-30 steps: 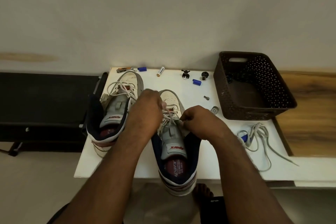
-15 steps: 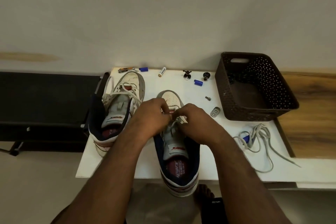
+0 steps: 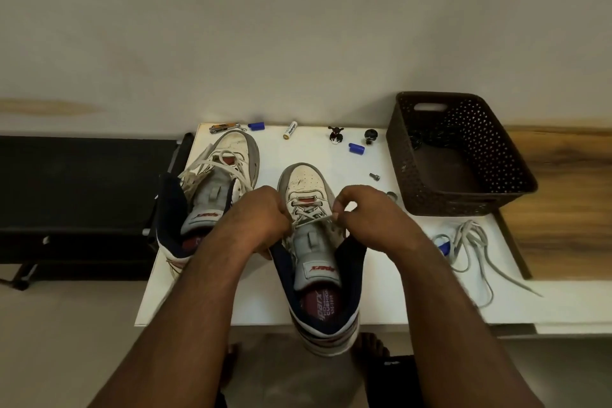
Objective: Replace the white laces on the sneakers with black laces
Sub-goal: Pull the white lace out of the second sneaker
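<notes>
Since half a second ago the hands have drawn apart across the near sneaker [image 3: 318,242] on the white worktop [image 3: 271,156]. The right hand [image 3: 367,219] pinches the white lace [image 3: 311,220] at its fingertips, grip clamped on it. The left hand [image 3: 261,219] is curled at the lace's other end, apparently holding it; its fingers hide the contact. The second sneaker [image 3: 218,189] stands left, partly covered by the forearm. Something dark, hard to identify, lies in the brown basket [image 3: 516,172].

The counter [image 3: 331,156] is smooth matt white; at three o'clock a brown perforated plastic basket [image 3: 414,182] beside grained wood [image 3: 563,195]. Scuffed, perhaps leather sneaker [image 3: 306,180]; flat woven laces [image 3: 470,242].
</notes>
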Motion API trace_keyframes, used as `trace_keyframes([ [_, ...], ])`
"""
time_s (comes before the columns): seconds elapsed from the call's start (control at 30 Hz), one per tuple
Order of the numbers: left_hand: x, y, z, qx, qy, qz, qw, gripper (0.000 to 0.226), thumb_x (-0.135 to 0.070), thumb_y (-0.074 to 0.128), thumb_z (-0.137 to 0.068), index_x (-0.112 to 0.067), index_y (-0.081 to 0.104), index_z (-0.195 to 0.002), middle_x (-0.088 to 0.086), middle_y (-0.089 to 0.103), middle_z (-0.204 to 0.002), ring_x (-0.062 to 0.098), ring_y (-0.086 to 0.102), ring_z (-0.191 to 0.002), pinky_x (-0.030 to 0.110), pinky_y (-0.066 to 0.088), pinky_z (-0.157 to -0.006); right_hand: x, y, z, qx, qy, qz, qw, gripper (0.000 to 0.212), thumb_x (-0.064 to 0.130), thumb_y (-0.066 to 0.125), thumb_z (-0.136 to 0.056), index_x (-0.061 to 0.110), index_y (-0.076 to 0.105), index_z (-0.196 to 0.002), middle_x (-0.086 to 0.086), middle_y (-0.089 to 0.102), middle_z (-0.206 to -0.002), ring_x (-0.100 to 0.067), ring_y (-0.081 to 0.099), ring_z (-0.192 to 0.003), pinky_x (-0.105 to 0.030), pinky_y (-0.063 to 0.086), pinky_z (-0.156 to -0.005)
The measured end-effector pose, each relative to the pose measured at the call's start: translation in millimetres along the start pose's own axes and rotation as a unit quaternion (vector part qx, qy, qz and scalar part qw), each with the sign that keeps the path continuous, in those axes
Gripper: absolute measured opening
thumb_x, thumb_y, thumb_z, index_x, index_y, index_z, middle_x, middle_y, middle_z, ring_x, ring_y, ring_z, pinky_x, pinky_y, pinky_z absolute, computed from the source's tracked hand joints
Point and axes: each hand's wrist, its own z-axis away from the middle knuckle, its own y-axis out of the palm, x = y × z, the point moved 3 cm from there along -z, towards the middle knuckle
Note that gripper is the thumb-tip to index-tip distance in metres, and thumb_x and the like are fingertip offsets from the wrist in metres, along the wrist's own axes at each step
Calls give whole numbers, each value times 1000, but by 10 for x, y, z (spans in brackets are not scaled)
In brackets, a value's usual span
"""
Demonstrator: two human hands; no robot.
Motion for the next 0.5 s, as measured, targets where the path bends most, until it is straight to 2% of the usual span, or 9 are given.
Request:
trace_keyframes([
  [0.03,-5,2,-5,-1,9,-7,1000,13,-4,68,-83,-11,76,-90,8,71,-84,18,67,-68,25,54,-51,-7,-12,7,-11,9,-16,1000,4,16,61,-90,19,62,-89,2,59,-110,-14,56,-93,-23,41,-67],
  [0.07,-13,3,-8,-5,18,-15,1000,15,-4,68,-82,-12,77,-91,8,72,-87,19,67,-75,27,56,-62,14,-4,10,-21,-2,-13,1000,7,15,61,-89,19,62,-94,2,58,-114,-14,55,-98,-24,40,-71],
  [0.1,-22,4,-10,-11,24,-21,999,16,-4,68,-81,-12,77,-92,8,73,-90,20,68,-81,29,57,-71,50,23,6,-22,-29,3,999,14,15,62,-88,20,62,-101,2,56,-119,-16,53,-106,-24,40,-79],
  [0.17,-28,8,-17,-17,31,-24,999,17,-5,69,-80,-13,78,-92,8,74,-91,20,67,-83,32,56,-78,127,121,-6,4,-89,54,995,27,19,67,-85,23,63,-111,1,52,-128,-19,48,-118,-30,40,-98],
  [0.23,-19,7,-18,-17,32,-23,999,15,-5,69,-80,-13,78,-90,9,73,-88,20,68,-81,33,57,-77,182,206,-8,30,-96,131,986,26,25,66,-85,24,66,-111,0,51,-130,-23,46,-121,-40,42,-101],
  [0.33,-9,-5,-23,-11,30,-13,999,14,-5,67,-81,-11,77,-89,10,73,-85,21,68,-76,33,59,-70,186,215,-25,10,-91,164,982,18,23,62,-88,22,70,-104,2,50,-136,-24,46,-123,-38,42,-101],
  [0.4,-13,-18,-11,-7,26,0,1000,17,-3,66,-82,-13,77,-90,9,72,-84,20,68,-72,29,58,-63,169,135,-15,-36,-62,66,995,11,19,64,-87,19,71,-95,3,53,-133,-18,48,-120,-28,40,-97],
  [0.43,-11,-21,-8,-3,25,6,1000,17,-2,66,-82,-13,77,-90,7,72,-83,19,67,-69,26,56,-57,126,67,-11,-70,-20,5,997,7,17,65,-87,17,71,-91,2,58,-126,-16,52,-113,-24,39,-90],
  [0.5,-16,-13,2,8,19,23,1000,17,-1,65,-84,-14,76,-89,4,69,-79,16,65,-62,21,50,-45,-16,-88,-2,-152,68,-68,984,5,16,66,-87,14,71,-88,-2,66,-111,-14,56,-91,-25,42,-79],
])
